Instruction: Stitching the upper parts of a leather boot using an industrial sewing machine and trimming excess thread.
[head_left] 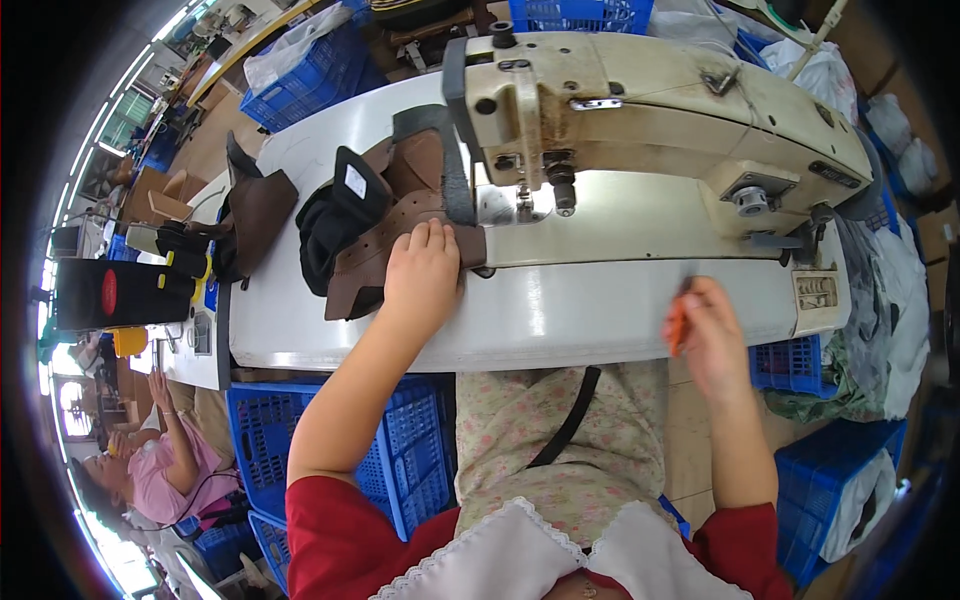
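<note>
Brown leather piece (372, 245) under left fingers (422, 238) (right hand (712, 335): orange tool (678, 328)).

The left hand (425, 262) is laid palm-down, its forearm (360, 375) stretched far; nearer, at right, the right hand (712, 335) is closed.

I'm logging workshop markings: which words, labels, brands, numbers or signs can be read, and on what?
None clear enough to quote.
White label on the black flap: too small.
Red oval on the black casing at left: too blurred.
Dark plate on the beige sewing machine: too small.
Pale panel near the sewing machine's right end: too small.
</note>
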